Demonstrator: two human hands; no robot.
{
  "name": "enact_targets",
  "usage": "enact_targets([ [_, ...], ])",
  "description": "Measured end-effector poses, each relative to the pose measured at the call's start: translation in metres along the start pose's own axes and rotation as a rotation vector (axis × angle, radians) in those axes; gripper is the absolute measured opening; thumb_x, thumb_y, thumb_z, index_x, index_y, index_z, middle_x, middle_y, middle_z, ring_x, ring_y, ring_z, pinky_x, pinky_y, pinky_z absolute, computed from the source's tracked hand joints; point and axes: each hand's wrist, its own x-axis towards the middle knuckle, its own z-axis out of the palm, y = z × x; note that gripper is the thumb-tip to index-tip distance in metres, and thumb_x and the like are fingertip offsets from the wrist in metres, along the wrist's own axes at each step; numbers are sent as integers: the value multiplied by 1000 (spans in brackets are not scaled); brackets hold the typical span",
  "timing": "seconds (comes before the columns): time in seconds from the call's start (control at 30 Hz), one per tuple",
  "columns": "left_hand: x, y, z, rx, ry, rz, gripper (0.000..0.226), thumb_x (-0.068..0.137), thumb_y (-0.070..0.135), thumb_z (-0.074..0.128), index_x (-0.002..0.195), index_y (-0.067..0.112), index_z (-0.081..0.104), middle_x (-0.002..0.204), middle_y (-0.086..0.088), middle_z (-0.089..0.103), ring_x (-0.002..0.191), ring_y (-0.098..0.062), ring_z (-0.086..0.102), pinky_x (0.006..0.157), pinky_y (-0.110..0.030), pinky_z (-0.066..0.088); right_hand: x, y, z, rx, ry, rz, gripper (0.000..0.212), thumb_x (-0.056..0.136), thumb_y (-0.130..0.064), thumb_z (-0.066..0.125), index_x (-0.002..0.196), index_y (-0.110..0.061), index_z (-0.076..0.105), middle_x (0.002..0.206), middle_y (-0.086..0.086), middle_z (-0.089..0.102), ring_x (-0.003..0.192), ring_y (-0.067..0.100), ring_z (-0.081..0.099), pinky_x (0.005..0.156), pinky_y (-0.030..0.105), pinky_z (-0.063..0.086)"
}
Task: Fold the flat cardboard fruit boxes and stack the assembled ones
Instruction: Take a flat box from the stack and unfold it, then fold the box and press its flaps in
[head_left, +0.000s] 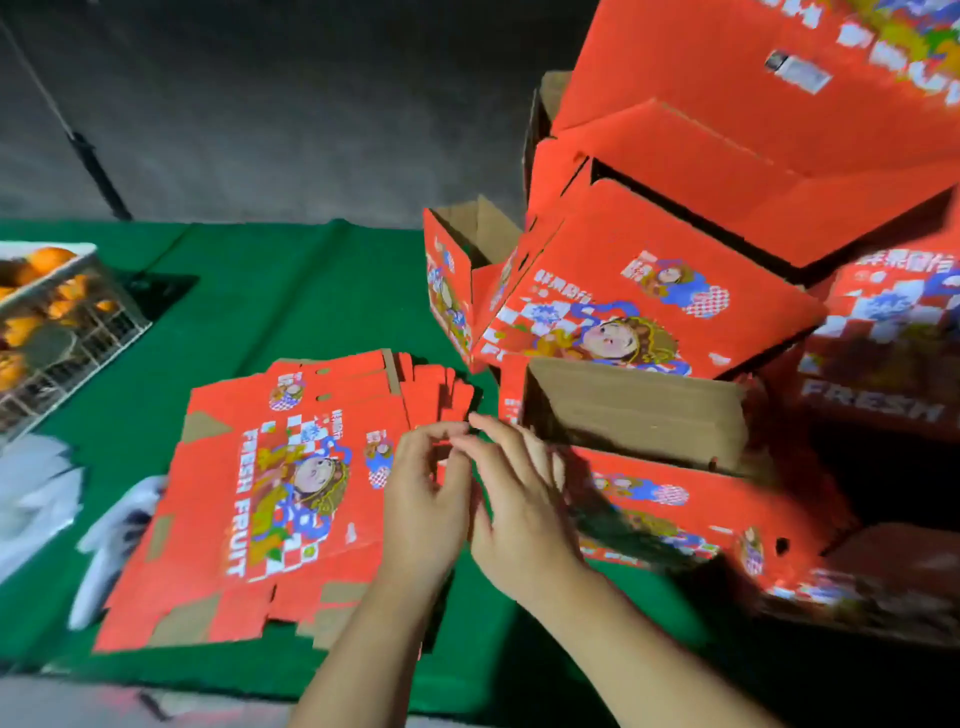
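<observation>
Both hands work at the right edge of the stack of flat red printed cardboard fruit-box blanks, which lies on the green cloth-covered worktop, left of centre. The left hand has fingers curled, fingertips at the blank's edge flap; it looks like a pinch grip on the top sheet's edge, though blur hides the exact contact. The right hand sits just beside it, fingers fairly straight and fanned, touching or nearly touching the same edge; I cannot tell if it holds anything.

The pile of assembled red cardboard fruit boxes leans untidily at right, several tilted, one open brown inside facing the hands.

Likely step: separating one blank off the stack to start folding. To do it well:
- peel only the top sheet; the edges are fanned, so two could lift together
- pinch at the flap, then slide the other hand under to take the panel's weight
- lift clear before folding, because the assembled pile stands near and could topple if bumped
- crease along the pre-scored lines, tabs into slots

Also on the worktop: a white wire basket of oranges at far left and white plastic bags beside the blanks.
</observation>
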Motion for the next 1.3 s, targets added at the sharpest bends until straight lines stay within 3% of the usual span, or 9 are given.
enact_targets([
  [0.17, -31, -93, -59, 515, -179, -201, 36, 90, 31, 60, 123, 21, 67, 125, -2, 66, 126, -25, 56, 106, -35, 39, -35, 2, 69, 207, -232, 221, 53, 85, -2, 63, 137, -14, 61, 141, 4, 56, 134, 22, 51, 117, 31, 35],
  [0.33, -61, -155, -96, 954, -568, -446, 61, 93, 44, 55, 151, 34, 40, 162, 3, 34, 143, -30, 37, 119, -37, 28, -71, 49, 62, 421, 318, 828, 44, 83, 3, 74, 120, -7, 50, 118, 18, 54, 110, 41, 56, 94, 43, 45],
  [0.47, -72, -154, -75, 908, -369, -356, 60, 90, 39, 62, 147, 31, 48, 145, -6, 45, 127, -35, 44, 112, -43, 34, -78, 112, 24, 1073, 560, 1651, 56, 92, -39, 67, 138, -22, 41, 145, 9, 43, 128, 29, 51, 108, 40, 43],
  [0.6, -54, -138, -20, 282, -391, -242, 79, 89, 22, 73, 157, 18, 33, 147, -4, 43, 139, -20, 42, 120, -25, 27, -69, 161, -4, 1303, 580, 1536, 32, 91, -38, 54, 111, -16, 65, 140, 12, 59, 129, 31, 56, 113, 46, 42],
  [0.77, 3, -108, 74, -184, -578, -368, 116, 86, 9, 80, 164, 22, -6, 166, -1, 30, 148, -6, 36, 125, -32, 27, -35, 178, -14, 1326, 523, 1458, 17, 92, -25, 55, 93, -11, 65, 101, 9, 69, 128, 25, 60, 112, 42, 46],
  [0.9, 53, -106, 120, -166, -578, -304, 93, 85, 16, 78, 160, 15, 24, 141, -8, 62, 127, -21, 61, 117, -46, 41, -7, 202, -11, 1342, 496, 1466, 20, 89, -24, 58, 98, -9, 66, 111, 12, 68, 122, 26, 63, 105, 37, 51],
  [1.03, 65, -123, 135, -150, -619, -295, 93, 85, 29, 76, 160, 10, 25, 131, 3, 69, 119, -13, 66, 111, -36, 48, -2, 223, -5, 1354, 484, 1427, 4, 93, -8, 59, 93, -11, 62, 114, 17, 64, 108, 27, 64, 93, 35, 58],
  [1.13, 64, -134, 137, -159, -627, -293, 94, 83, 38, 78, 158, 10, 29, 121, 10, 73, 111, -8, 69, 102, -30, 53, -10, 231, 1, 1412, 424, 1324, 35, 85, 13, 72, 95, -15, 53, 115, 29, 65, 101, 32, 67, 92, 38, 60],
  [1.3, 46, -125, 154, -83, -715, -243, 95, 89, 32, 76, 163, 21, 17, 151, 5, 55, 135, -12, 56, 121, -46, 37, -36, 262, -20, 1553, 632, 1495, 32, 81, -26, 82, 106, -16, 65, 106, 6, 68, 97, 5, 71, 79, 14, 55],
])
